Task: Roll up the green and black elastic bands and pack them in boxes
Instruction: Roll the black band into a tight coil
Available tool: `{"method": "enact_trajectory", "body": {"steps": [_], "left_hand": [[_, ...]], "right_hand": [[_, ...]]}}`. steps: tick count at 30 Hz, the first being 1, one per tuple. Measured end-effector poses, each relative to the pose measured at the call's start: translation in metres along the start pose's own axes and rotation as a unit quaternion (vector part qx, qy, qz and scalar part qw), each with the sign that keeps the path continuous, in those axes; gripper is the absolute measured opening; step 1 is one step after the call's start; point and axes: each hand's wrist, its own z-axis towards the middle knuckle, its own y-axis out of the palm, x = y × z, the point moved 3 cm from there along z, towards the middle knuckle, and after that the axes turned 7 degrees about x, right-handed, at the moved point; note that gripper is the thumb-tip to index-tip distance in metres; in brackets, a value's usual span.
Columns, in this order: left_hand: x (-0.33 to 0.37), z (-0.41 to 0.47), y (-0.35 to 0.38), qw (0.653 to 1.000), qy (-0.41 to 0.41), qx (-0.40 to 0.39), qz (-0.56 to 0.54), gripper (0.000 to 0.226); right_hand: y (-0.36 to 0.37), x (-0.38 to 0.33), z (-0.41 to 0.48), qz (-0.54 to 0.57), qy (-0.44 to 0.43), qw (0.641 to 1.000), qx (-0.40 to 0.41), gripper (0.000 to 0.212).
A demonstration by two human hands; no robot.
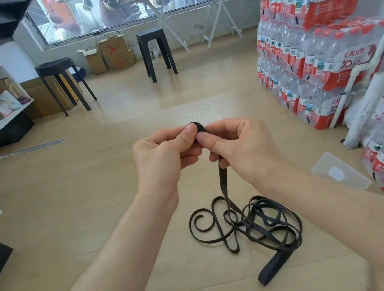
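Both hands are raised together over the wooden floor (120, 206), each gripping the same small roll (198, 127) of the black elastic band (224, 183). The left hand (162, 154) pinches the roll with its thumb pressed on the near face and its fingers curled behind. The right hand (238, 146) pinches it from the other side, thumb tip touching the left thumb. Only a dark, rounded edge of the roll shows above the thumbs. From under the right hand a flat, matte black strand hangs straight down to the floor, where the rest lies in loose, overlapping loops, one end curled in a spiral and a wider folded part nearest the camera. A translucent plastic box (339, 174) lies on the floor to the right, apart from the band.
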Motion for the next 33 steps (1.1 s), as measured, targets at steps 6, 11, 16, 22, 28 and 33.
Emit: {"method": "enact_trajectory", "body": {"steps": [6,11,16,22,28,33], "left_hand": [[0.004,-0.002,0.003,0.991,0.073,-0.081,0.083,0.029],[0.008,0.001,-0.001,0.938,0.155,-0.220,0.219,0.048],[0.015,-0.003,-0.001,0.899,0.231,-0.244,0.282,0.038],[0.019,-0.001,-0.007,0.936,0.226,-0.137,0.232,0.034],[0.020,0.005,-0.013,0.955,0.206,-0.096,0.189,0.040],[0.019,0.005,-0.010,0.941,0.240,-0.080,0.227,0.042]], "right_hand": [[-0.014,0.001,0.009,0.039,0.102,0.991,-0.077,0.014],[-0.024,0.001,0.011,0.042,0.139,0.976,-0.161,0.011],[-0.025,0.001,0.009,0.050,0.162,0.959,-0.229,0.014],[-0.024,-0.003,0.007,-0.008,0.104,0.971,-0.217,0.025],[-0.019,-0.008,0.004,-0.054,0.039,0.982,-0.175,0.021],[-0.012,-0.009,0.002,-0.088,0.019,0.980,-0.175,0.028]]}}
